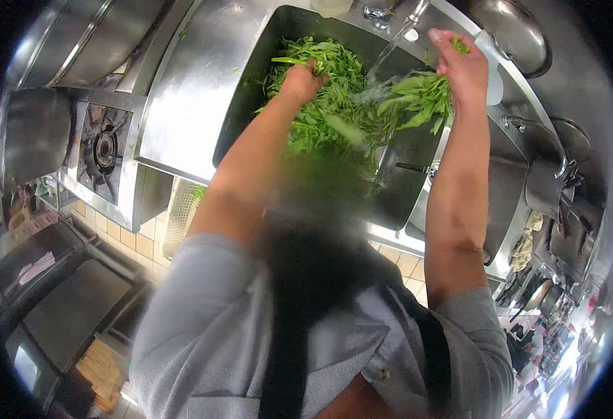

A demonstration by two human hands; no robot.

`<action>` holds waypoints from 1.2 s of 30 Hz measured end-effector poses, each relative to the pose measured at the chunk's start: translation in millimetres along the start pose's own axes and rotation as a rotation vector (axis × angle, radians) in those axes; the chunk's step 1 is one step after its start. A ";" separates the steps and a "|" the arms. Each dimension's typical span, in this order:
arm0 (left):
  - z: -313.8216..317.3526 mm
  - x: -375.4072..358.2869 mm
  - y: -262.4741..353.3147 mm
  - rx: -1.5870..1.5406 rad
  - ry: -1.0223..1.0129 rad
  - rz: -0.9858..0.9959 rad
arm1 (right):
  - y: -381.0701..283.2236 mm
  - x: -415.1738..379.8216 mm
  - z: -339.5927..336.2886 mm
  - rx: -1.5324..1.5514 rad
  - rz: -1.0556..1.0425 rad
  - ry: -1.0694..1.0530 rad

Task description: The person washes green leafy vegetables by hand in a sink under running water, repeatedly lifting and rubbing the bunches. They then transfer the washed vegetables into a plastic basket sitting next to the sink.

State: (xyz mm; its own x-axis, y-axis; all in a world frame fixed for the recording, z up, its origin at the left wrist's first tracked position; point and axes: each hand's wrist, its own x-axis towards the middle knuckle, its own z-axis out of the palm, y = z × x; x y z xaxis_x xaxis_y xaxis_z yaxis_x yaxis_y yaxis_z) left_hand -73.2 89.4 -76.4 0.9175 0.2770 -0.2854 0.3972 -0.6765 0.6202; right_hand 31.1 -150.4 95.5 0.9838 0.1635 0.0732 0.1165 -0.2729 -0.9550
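A large heap of leafy greens (331, 66) fills much of the left part of the metal sink (247, 105). My left hand (304, 82) is closed around some stems at the heap's upper left. To the right, my right hand (465, 73) is raised and grips a bunch of leafy greens (418, 101), whose leaves hang to the left and a few stems show above the fingers. Between my hands, water from the faucet (416, 12) splashes by the bunch. A blurred patch hides the near part of the heap.
A gas burner (104, 146) stands at the left, past a steel counter (188, 91). A white perforated basket (179, 213) sits below the counter edge. On the right are another faucet (564, 164), a metal pot (543, 188) and a round metal lid (512, 35).
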 end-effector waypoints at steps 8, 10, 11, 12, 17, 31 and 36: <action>-29.0 -27.3 82.0 -0.500 -0.155 0.236 | 40.8 -26.5 59.4 -0.184 0.124 -0.375; -22.6 -21.2 83.8 -0.442 -0.194 0.204 | 42.3 -25.2 60.7 -0.167 0.136 -0.402; -6.7 -8.2 71.9 -0.469 -0.096 0.277 | 42.8 -24.4 59.4 -0.129 0.160 -0.303; -8.0 -9.6 73.5 -0.497 0.001 0.350 | 44.6 -22.5 56.7 -0.091 0.184 -0.204; -6.9 -11.6 60.2 -0.650 -0.209 0.281 | 36.4 -3.7 31.3 0.126 0.067 -0.093; -27.0 -26.3 85.5 -0.365 -0.221 0.306 | 38.4 -20.9 49.7 -0.154 0.108 -0.324; -22.1 -24.5 58.8 -0.414 -0.234 0.276 | 42.8 -8.2 32.2 0.150 0.096 -0.166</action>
State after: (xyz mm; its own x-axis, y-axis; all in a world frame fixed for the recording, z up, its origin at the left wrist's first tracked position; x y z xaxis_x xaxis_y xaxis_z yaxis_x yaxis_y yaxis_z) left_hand -71.9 58.0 -16.8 0.9783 -0.0640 -0.1970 0.1609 -0.3640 0.9174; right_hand 23.6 -132.9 44.7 0.9521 0.3005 -0.0566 -0.0105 -0.1526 -0.9882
